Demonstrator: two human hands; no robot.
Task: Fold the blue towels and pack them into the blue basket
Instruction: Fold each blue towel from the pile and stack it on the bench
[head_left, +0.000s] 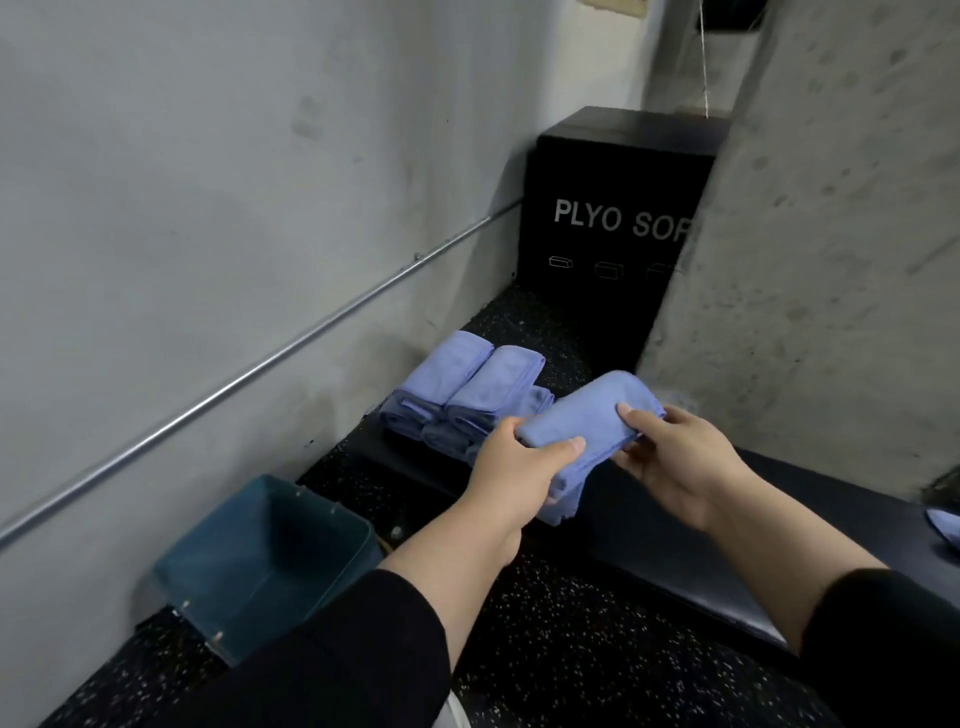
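At frame centre, left hand (511, 462) and right hand (670, 452) both grip a folded blue towel (582, 415) above the worktop (675, 525); blue basket (260, 566) lower left; loosening either grip could unfold it

Soft matt cloth towels (462, 389); a smooth, translucent plastic basket (270, 566); rough grey concrete walls (182, 182); a shiny metal pipe (260, 364); speckled rubbery floor (561, 649); smooth black bench (675, 545).
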